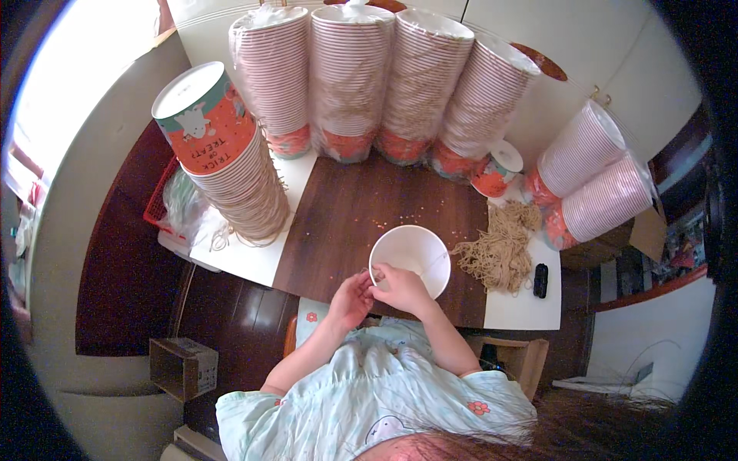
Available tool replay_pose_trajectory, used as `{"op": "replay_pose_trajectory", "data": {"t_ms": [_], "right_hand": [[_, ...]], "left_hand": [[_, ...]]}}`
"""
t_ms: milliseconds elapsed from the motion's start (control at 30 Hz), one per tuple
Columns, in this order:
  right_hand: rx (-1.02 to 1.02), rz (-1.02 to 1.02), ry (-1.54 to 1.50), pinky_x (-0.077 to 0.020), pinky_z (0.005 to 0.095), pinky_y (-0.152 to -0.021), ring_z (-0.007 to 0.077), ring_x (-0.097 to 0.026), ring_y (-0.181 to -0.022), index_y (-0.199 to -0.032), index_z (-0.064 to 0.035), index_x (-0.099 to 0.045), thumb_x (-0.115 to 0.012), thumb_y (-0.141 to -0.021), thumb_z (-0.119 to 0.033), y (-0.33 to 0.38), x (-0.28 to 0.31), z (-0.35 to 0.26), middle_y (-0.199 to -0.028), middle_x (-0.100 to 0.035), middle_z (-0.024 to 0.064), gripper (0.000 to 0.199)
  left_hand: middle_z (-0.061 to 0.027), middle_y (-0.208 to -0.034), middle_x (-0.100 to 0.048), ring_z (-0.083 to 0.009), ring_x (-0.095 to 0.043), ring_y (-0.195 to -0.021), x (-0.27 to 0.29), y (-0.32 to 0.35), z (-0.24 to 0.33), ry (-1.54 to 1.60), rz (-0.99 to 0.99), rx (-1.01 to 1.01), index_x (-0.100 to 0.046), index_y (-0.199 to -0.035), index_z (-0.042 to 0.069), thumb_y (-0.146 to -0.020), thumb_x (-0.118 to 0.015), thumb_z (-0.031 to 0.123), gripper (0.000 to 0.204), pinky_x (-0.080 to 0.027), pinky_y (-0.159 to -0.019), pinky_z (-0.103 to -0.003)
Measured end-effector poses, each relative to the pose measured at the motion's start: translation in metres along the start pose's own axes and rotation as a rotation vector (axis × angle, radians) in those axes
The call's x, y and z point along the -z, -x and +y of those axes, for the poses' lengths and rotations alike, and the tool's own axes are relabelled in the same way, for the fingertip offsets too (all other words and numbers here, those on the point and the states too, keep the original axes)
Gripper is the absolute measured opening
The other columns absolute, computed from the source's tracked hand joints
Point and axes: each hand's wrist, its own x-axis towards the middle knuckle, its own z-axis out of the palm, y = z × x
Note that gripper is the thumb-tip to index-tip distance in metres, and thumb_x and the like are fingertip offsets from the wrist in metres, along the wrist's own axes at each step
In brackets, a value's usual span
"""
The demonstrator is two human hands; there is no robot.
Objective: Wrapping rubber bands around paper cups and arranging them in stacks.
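A white-lined paper bucket (430, 270) stands mouth up near the table's front edge, and a thin line of cord shows at its right inner wall. My right hand (403, 289) reaches over the near left rim, its fingers closed on the bucket's edge. Just outside that same rim, my left hand (353, 300) has its fingertips pressed together, close to the right thumb. What lies between the left fingertips is too small to make out. Right of the bucket lies a loose heap of tan cords (503, 250).
Tall wrapped stacks of paper buckets (350, 73) line the back, with more wrapped stacks (596, 161) at right. An inverted orange-and-green bucket stack (223, 146) leans at left, tan cords hanging from it. A small black object (541, 281) sits by the cord heap. Crumbs dot the brown tabletop (338, 207).
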Motion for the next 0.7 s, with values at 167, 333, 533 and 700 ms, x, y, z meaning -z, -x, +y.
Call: {"op": "replay_pose_trajectory", "data": {"t_ms": [167, 333, 533, 700], "right_hand": [[0.028, -0.072, -0.06, -0.0465, 0.0378, -0.071, 0.0297, -0.058, -0.081, -0.099, -0.0082, -0.054, -0.058, -0.07, -0.028, 0.004, 0.006, 0.005, -0.087, -0.061, 0.0131, 0.035], [0.041, -0.117, -0.114, -0.0461, 0.0377, -0.073, 0.0303, -0.058, -0.082, -0.101, -0.0081, -0.056, -0.058, -0.07, -0.027, 0.007, 0.006, 0.009, -0.091, -0.06, 0.0142, 0.036], [0.094, -0.12, -0.056, -0.0458, 0.0374, -0.074, 0.0301, -0.058, -0.083, -0.102, -0.0072, -0.056, -0.057, -0.071, -0.028, 0.007, 0.007, 0.011, -0.094, -0.06, 0.0139, 0.038], [0.093, -0.111, -0.024, -0.0468, 0.0364, -0.066, 0.0269, -0.059, -0.073, -0.096, -0.0084, -0.058, -0.058, -0.071, -0.027, 0.007, 0.012, 0.011, -0.079, -0.061, 0.0101, 0.031]], "left_hand": [[0.004, -0.086, -0.058, -0.0052, -0.05, -0.07, -0.003, 0.001, 0.002, -0.08, -0.027, 0.02, -0.056, -0.094, 0.012, -0.085, -0.045, 0.026, 0.021, -0.036, -0.055, -0.018], [0.0058, -0.083, -0.057, -0.0049, -0.049, -0.069, 0.019, -0.024, 0.0, -0.01, -0.096, 0.008, -0.055, -0.093, 0.013, -0.086, -0.045, 0.027, 0.018, -0.036, -0.056, -0.018], [0.0008, -0.078, -0.057, -0.0105, -0.053, -0.077, 0.013, -0.036, 0.02, 0.046, -0.07, -0.161, -0.054, -0.091, 0.009, -0.087, -0.046, 0.024, 0.017, -0.042, -0.065, -0.023], [-0.0031, -0.077, -0.057, -0.014, -0.055, -0.073, -0.031, -0.009, 0.046, -0.151, -0.057, -0.369, -0.053, -0.091, 0.005, -0.089, -0.043, 0.019, 0.017, -0.043, -0.068, -0.024]]}}
